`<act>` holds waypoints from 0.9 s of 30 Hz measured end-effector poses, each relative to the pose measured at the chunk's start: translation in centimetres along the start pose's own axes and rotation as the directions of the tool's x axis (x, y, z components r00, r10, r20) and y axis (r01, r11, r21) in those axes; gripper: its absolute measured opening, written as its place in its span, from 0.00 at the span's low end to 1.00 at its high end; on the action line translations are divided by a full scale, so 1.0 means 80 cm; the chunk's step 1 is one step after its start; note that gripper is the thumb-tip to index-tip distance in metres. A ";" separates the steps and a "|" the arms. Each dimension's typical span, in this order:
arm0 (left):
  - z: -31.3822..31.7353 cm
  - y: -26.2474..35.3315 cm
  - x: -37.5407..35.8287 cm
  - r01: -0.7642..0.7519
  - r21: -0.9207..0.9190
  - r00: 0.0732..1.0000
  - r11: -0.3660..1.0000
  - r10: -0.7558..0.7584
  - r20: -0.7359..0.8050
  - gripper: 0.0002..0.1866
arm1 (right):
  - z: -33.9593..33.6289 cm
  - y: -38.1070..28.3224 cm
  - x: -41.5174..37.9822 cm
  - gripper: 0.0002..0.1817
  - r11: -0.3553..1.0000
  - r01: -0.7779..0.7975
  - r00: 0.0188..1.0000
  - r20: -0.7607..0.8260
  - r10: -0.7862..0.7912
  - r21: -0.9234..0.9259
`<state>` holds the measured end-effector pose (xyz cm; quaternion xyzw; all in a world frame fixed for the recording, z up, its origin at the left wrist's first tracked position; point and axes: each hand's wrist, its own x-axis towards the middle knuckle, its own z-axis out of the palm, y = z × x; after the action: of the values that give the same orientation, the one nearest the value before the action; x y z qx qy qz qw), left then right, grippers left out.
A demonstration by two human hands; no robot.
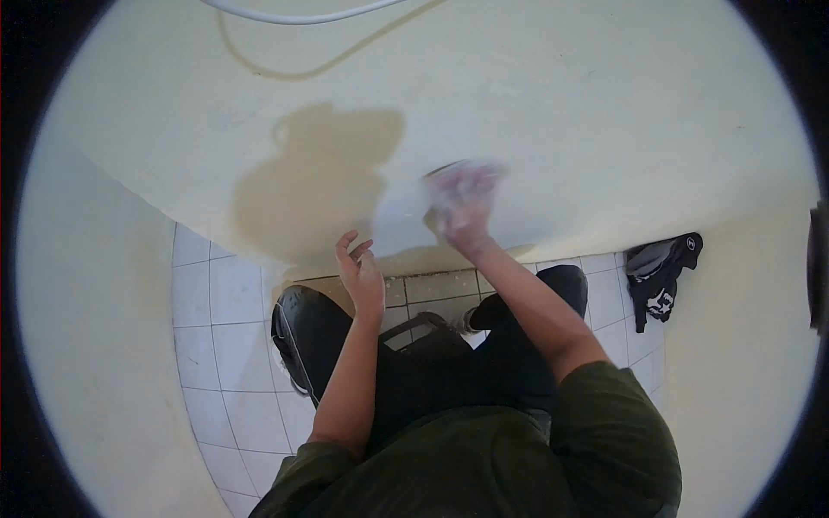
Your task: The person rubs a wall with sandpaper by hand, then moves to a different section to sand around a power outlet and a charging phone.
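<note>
My right hand (466, 203) is pressed to the pale cream wall (587, 129), smeared by motion and whitened as if with dust. Under its fingers is a thin flat piece (442, 168) with a dark edge; blur hides its kind. My left hand (361, 272) hovers near the foot of the wall, empty, its fingers loosely bent and apart. Around my right hand the wall has a whitish patch (406, 211).
A white cable (302, 19) hangs across the top of the wall. Dark clothing (661, 276) lies on the white tiled floor (237, 363) at the right. Side walls (104, 328) stand close on both sides. My bent knees (311, 319) face the wall.
</note>
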<state>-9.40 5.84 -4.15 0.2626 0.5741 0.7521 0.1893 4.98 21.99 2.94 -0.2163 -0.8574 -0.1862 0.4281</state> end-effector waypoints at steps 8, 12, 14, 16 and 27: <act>0.008 0.005 -0.008 0.041 -0.011 0.999 0.999 -0.041 0.031 0.23 | -0.021 0.003 0.004 0.22 0.999 0.040 0.995 0.089 -0.040 0.004; 0.002 0.005 -0.005 0.077 -0.022 0.997 0.997 -0.077 0.005 0.23 | -0.017 -0.024 0.018 0.20 0.996 -0.046 0.987 -0.147 0.057 0.074; 0.000 -0.003 -0.005 0.080 -0.029 0.997 0.996 -0.080 0.004 0.23 | 0.030 0.005 -0.041 0.22 0.911 0.276 0.889 0.279 -0.363 0.305; 0.001 -0.006 0.001 0.084 -0.066 0.996 0.994 -0.084 0.001 0.23 | 0.045 0.018 -0.056 0.23 0.748 0.629 0.692 0.288 -0.662 0.209; 0.001 -0.010 0.001 0.143 -0.053 0.980 0.988 -0.134 0.144 0.20 | 0.047 -0.030 -0.048 0.25 0.926 0.008 0.959 0.259 -0.114 0.379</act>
<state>-9.42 6.16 -4.85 0.2680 0.5521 0.7347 0.2892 3.33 21.07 -2.66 -0.1277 -0.9347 -0.0009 0.3318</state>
